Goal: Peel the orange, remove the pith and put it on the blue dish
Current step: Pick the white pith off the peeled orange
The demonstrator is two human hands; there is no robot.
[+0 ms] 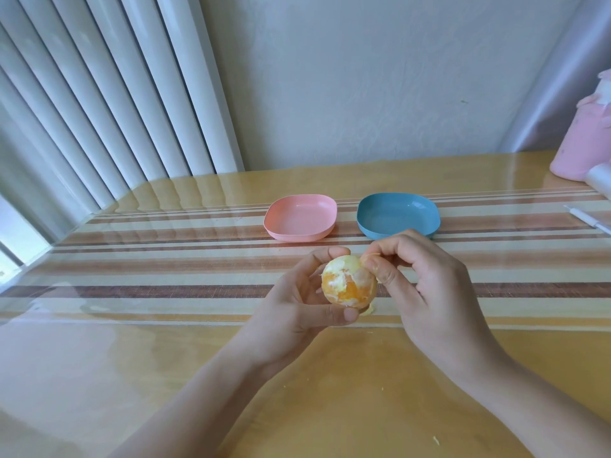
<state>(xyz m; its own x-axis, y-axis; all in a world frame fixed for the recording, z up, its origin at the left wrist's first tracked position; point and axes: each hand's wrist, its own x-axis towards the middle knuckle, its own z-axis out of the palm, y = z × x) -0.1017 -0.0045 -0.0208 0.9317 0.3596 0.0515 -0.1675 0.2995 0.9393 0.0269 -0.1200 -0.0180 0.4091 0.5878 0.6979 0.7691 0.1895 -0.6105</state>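
Observation:
My left hand [299, 302] grips the peeled orange [348, 281] above the table, thumb under it and fingertips over its top. Patches of white pith still cover the orange flesh. My right hand [426, 285] pinches a thin strand of pith [369, 256] at the fruit's upper right, thumb pressed against the orange. The blue dish [398, 213] sits just beyond my right hand and holds nothing.
A pink dish [300, 217] stands left of the blue one, on a striped mat under a clear table cover. A pink container [582, 143] is at the far right edge, with a white pen-like item [587, 219] near it. Small pith scraps [367, 311] lie on the table.

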